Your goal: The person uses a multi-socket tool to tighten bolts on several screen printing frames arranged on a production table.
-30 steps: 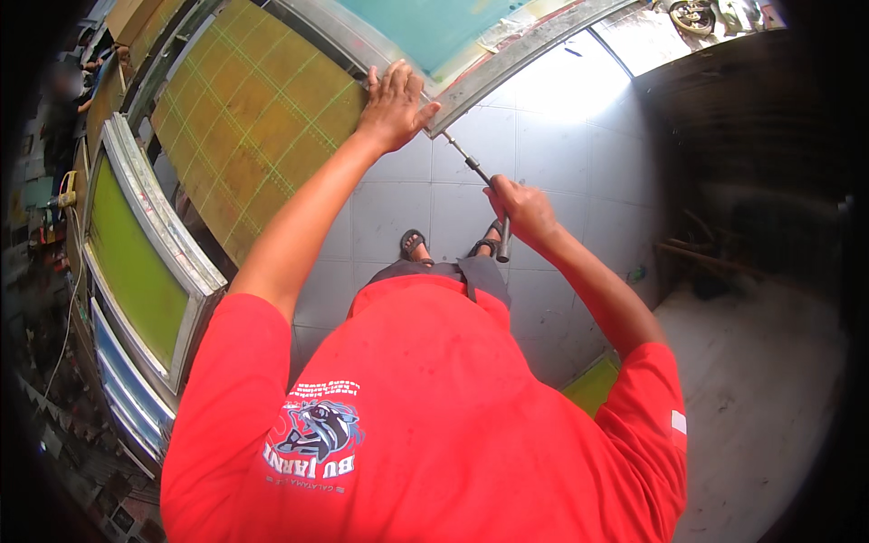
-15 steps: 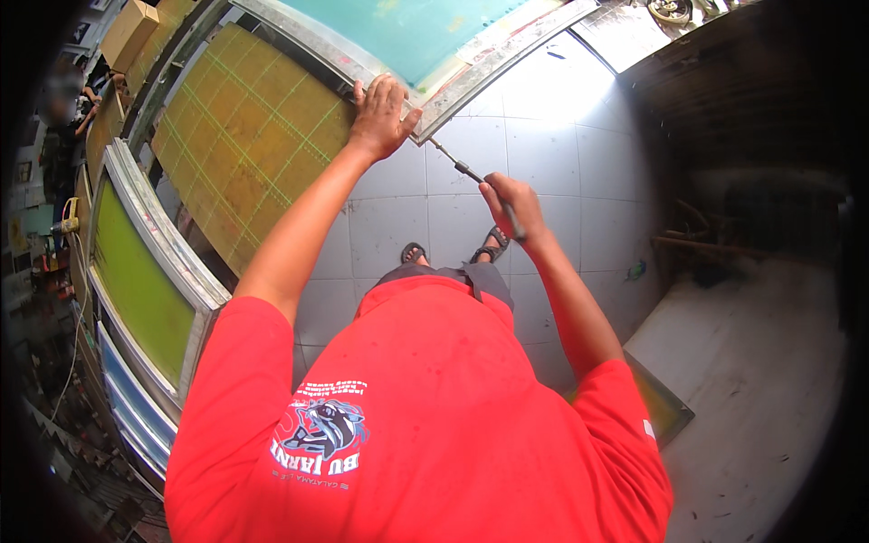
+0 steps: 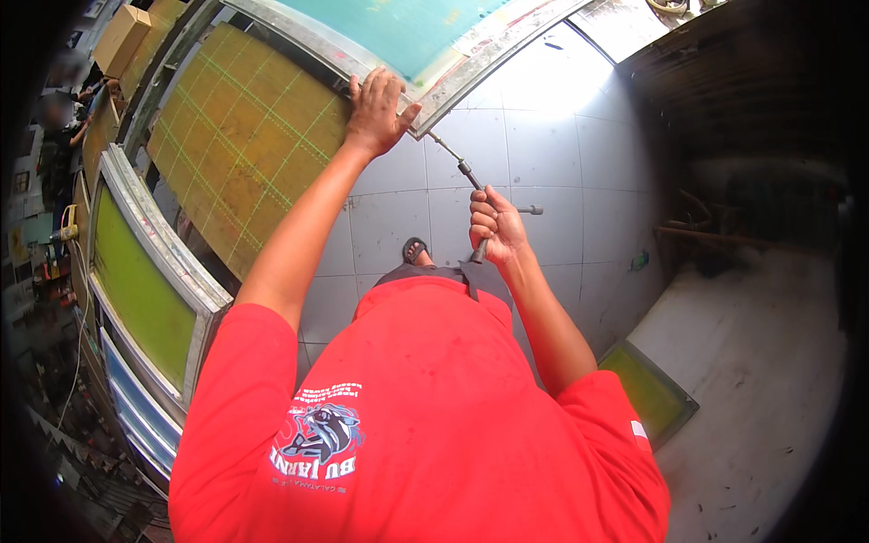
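My left hand rests with fingers spread on the near corner of a screen-printing frame with teal mesh. A thin metal rod sticks out from beneath that corner toward me. My right hand is wrapped around the middle of a dark socket wrench with several arms. One arm points at the rod and lines up with it, another juts out to the right, and a third slants down toward my body. The fingers hide the wrench's centre.
A brown board with green grid lines lies left of my hand. Green and blue screens stack at the left, near a cardboard box. Another framed screen leans at the lower right. A person is at the far left.
My right hand has turned the wrench and shifted slightly left and down, its palm side now showing. A side arm of the wrench has come into sight. My left hand stays on the corner.
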{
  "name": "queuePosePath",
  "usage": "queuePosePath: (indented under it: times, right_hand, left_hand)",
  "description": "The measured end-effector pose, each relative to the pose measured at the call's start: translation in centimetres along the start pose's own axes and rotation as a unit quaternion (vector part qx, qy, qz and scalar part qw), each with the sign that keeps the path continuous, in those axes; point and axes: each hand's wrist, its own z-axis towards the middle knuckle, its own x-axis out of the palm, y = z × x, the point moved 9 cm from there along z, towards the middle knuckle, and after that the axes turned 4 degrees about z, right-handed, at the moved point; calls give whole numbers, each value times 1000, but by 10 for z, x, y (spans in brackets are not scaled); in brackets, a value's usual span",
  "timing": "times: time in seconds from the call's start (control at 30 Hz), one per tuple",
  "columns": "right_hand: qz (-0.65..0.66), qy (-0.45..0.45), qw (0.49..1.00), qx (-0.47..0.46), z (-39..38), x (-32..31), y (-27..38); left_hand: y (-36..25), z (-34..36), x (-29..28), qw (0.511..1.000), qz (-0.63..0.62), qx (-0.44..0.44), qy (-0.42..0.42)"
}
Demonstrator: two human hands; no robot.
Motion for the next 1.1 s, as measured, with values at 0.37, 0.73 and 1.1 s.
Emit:
queuePosePath:
  times: [0.37, 0.73, 1.1]
  right_hand:
    - [28, 2, 999, 27, -6, 13, -8]
    - [102, 31, 992, 64, -6, 26, -12]
    - [117, 39, 983, 133, -11, 36, -7]
  left_hand:
    - [2, 0, -1, 1000, -7, -5, 10]
    - [-1, 0, -5, 1000, -3, 10, 2]
    - [-3, -2, -5, 1000, -2, 25, 2]
